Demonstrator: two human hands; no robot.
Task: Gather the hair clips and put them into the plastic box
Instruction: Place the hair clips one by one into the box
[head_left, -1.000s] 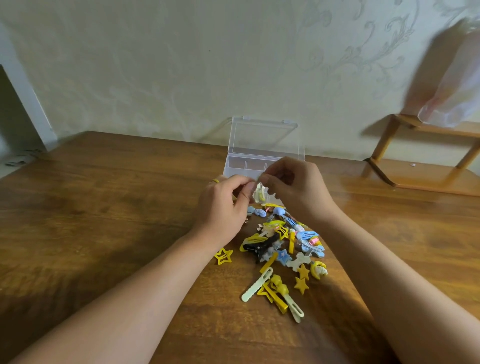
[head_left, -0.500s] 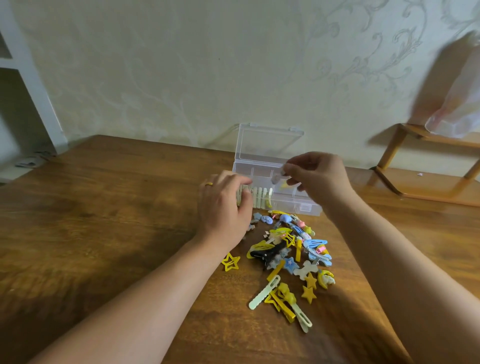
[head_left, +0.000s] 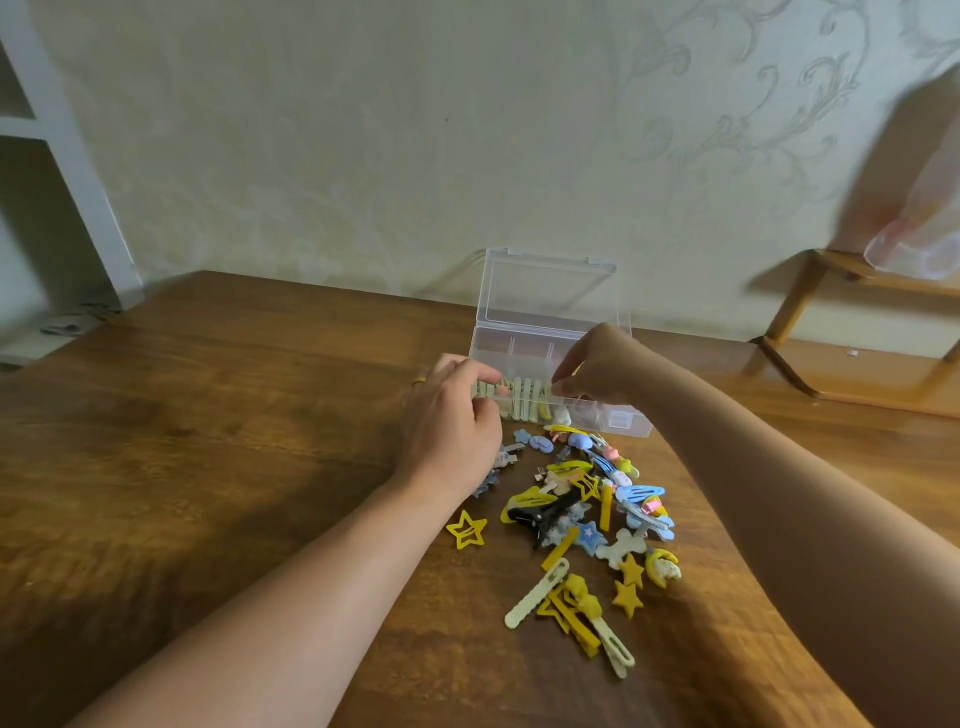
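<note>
Vs. half a sec ago: R hand is seen dropped from above the plastic box to its front-left compartment; L hand is found nearer the box's left front corner. Loose pile is unchanged.

Near: hair clips are scattered loose on the wooden surface, between the two forearms. Mostly yellow, blue, cream; star shapes, long snap clips, one black claw clip. A yellow outline star clip is set apart at left, just beside L wrist.

Mid: L hand is laid at the box's front-left corner, fingers curled, tips touching the cream clips lined upright in that compartment; a grip on them can't be told. R hand is held over same compartment, thumb and fingers pinched together; whether a clip is pinched — can't tell, tips blurred.

Far: box is clear, divided, lid stood open toward the wall; it's placed just behind the pile. A wooden shelf is noted at far right.
</note>
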